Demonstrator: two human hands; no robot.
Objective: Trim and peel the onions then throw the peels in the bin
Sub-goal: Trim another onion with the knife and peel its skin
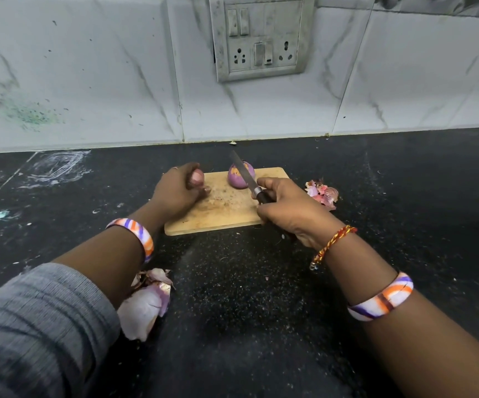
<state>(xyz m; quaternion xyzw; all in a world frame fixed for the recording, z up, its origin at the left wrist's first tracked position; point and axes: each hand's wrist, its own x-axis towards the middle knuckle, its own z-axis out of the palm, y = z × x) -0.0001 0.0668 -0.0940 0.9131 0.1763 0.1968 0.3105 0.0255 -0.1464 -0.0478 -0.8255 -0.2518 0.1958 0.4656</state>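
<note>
kitchen worktop, head view. no readable writing or brand shows anywhere, and no container is in sight. left hand (179, 191) curls around a small onion (197, 178) at the left end of the wooden cutting board (221, 216). right hand (287, 209) grips the dark handle of a knife (247, 176), blade angled up and away, crossing in front of a second, purple onion (239, 176) standing on the board's far edge. loose peels (321, 193) lie on the black counter (247, 297) just right of the board; a larger peel pile (146, 303) lies near the left forearm. a switch-and-socket panel (261, 38) is set in the tiled wall (89, 81).
</note>
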